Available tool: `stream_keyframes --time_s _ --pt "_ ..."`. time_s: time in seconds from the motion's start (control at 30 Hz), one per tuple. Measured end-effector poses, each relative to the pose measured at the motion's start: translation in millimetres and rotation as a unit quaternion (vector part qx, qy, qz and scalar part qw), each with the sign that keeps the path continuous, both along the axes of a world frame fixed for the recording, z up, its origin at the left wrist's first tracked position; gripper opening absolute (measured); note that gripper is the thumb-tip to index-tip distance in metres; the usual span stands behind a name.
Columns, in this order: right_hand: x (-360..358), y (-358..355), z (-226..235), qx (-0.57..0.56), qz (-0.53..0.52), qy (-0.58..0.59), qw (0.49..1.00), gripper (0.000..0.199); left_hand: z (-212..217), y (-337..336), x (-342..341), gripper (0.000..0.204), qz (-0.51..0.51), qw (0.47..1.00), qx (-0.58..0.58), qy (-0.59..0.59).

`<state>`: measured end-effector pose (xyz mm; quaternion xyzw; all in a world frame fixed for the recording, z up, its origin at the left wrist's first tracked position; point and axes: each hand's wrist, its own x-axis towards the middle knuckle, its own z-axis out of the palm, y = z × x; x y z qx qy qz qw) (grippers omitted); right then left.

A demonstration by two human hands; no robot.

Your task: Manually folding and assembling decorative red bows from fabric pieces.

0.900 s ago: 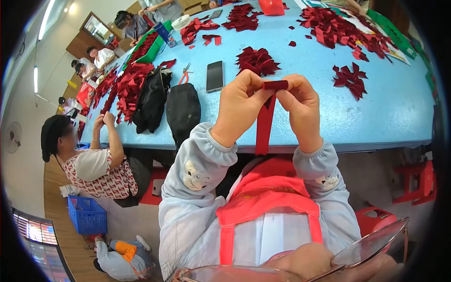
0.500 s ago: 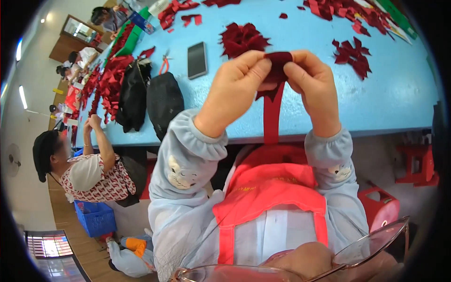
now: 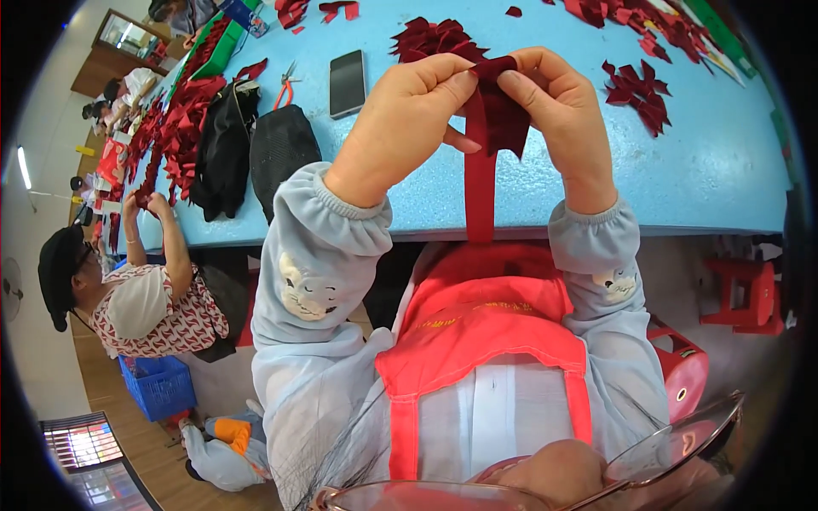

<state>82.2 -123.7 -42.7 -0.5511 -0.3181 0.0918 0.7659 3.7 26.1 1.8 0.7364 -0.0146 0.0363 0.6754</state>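
A dark red velvety ribbon [image 3: 480,192] hangs down in front of me past the table's near edge. Its upper part is folded over, and a piece with a notched end [image 3: 509,119] drops beside the strip. My left hand [image 3: 407,115] pinches the fold between thumb and fingers from the left, its lower fingers behind the strip. On the other side, my right hand [image 3: 564,111] grips the same fold at the top, thumb in front. Just beyond my hands lies a heap of dark red notched ribbon pieces [image 3: 436,38]. Another small cluster of red ribbon pieces [image 3: 637,95] rests to the right.
On the blue table [image 3: 699,183] lie a phone [image 3: 347,83], red-handled cutters [image 3: 286,88], a black pouch [image 3: 285,149] and black cloth [image 3: 225,153]. More red pieces [image 3: 181,136] are heaped leftward. A co-worker [image 3: 158,294] sits at left; a red stool [image 3: 743,294] stands at right.
Both hands have risen slightly away from me with the ribbon. The folded part has turned, so its notched end now hangs right of the strip. The view has shifted somewhat.
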Motion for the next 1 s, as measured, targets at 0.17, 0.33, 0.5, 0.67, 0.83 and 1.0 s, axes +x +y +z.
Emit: stream_keyframes --time_s 0.17,0.33,0.5,0.67,0.83,1.0 --pt "-5.3 2.2 2.6 -0.016 -0.03 -0.045 0.998 0.012 -0.5 -0.2 -0.7 0.027 -0.009 1.0 -0.01 -0.02" --pt "-19.7 -5.0 15.8 -0.048 -0.108 -0.045 0.992 0.009 7.0 -12.5 -7.2 0.021 -0.022 0.996 0.029 -0.077" --pt "-30.3 1.2 7.9 0.035 -0.188 -0.178 0.965 0.009 13.9 -36.3 -19.7 0.017 0.079 0.992 0.053 -0.087" --pt "-52.9 -28.5 21.0 -0.005 -0.196 -0.136 0.971 0.011 8.6 -56.5 -30.2 0.017 0.042 0.994 -0.013 -0.103" --pt "-70.7 -27.2 25.0 0.011 -0.256 -0.152 0.955 0.015 19.4 -61.4 -37.8 0.018 0.008 0.994 0.002 -0.107" --pt "-88.1 -26.9 31.2 -0.019 -0.239 -0.149 0.959 0.02 27.6 -53.1 -53.4 0.019 0.032 0.989 0.032 -0.138"
